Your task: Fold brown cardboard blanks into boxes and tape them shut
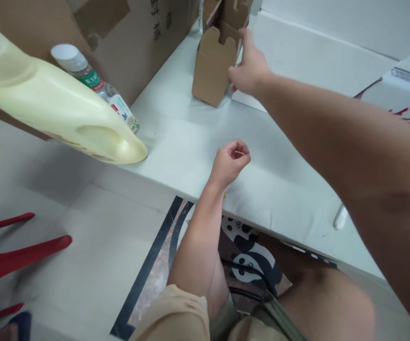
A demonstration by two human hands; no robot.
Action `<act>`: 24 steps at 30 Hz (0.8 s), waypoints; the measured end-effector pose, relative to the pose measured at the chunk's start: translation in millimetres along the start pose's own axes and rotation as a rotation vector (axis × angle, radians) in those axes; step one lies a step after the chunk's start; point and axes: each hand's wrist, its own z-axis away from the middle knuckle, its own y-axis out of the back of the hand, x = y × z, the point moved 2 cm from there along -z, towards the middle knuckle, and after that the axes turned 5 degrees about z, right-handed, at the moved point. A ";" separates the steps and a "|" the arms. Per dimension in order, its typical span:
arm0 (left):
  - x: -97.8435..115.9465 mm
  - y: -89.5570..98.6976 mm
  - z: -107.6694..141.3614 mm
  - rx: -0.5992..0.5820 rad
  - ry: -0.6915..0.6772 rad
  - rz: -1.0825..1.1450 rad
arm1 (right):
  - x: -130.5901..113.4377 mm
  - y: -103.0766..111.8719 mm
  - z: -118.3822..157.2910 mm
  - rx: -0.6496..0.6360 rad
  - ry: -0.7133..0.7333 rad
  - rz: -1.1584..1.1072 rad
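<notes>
Here's the pale surface [176, 137], sweeping across the frame, and the yellow bottle [59, 104] looms upper left. Top centre stands the open box [210, 73], long axis slanting up and slightly right. Right hand [253, 68] is nearer, at the box's right edge: thumb and forefinger spread, grip impossible to tell! Left hand [228, 163], mid-frame, well below: fingers curled toward the thumb.

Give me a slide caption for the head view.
Right hand at the small box, left hand curled over the table.
</notes>
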 end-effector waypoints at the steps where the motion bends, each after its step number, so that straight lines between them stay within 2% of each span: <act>1: 0.3 0.6 0.6 0.001 0.000 0.010 | -2.7 -0.4 -10.7 -0.005 -0.021 -0.028; 3: 0.5 1.2 2.2 0.010 0.007 0.022 | -1.1 -6.1 -21.2 -0.001 -0.043 -0.063; 5: 0.3 0.9 3.6 0.023 0.008 0.018 | 6.8 -16.0 -18.3 0.002 -0.016 -0.104; 8: 0.8 -0.8 4.1 0.037 -0.007 -0.018 | 23.1 -27.1 1.3 0.018 0.065 -0.182; 11: 3.1 -1.5 4.4 0.113 -0.067 -0.035 | 41.5 -24.2 27.5 0.060 0.039 -0.225; 13: 6.0 0.2 6.3 0.243 -0.150 -0.040 | 55.2 -15.2 49.4 0.078 -0.001 -0.253; 15: 9.9 4.0 10.7 0.433 -0.269 -0.075 | 71.9 -1.8 79.2 0.119 -0.022 -0.277; 17: 14.0 8.1 17.0 0.626 -0.397 -0.132 | 92.4 14.2 119.6 0.207 -0.027 -0.281; 19: 16.7 9.3 22.4 0.716 -0.500 -0.185 | 115.5 30.8 168.8 0.361 -0.005 -0.235; 21: 17.2 4.8 24.6 0.644 -0.560 -0.223 | 139.8 42.7 219.8 0.476 -0.011 -0.202; 22: 16.5 0.0 24.6 0.552 -0.573 -0.240 | 151.3 46.2 243.5 0.546 -0.027 -0.182; 24: 13.2 -14.3 23.6 0.317 -0.575 -0.255 | 172.2 44.9 281.9 0.581 -0.153 -0.068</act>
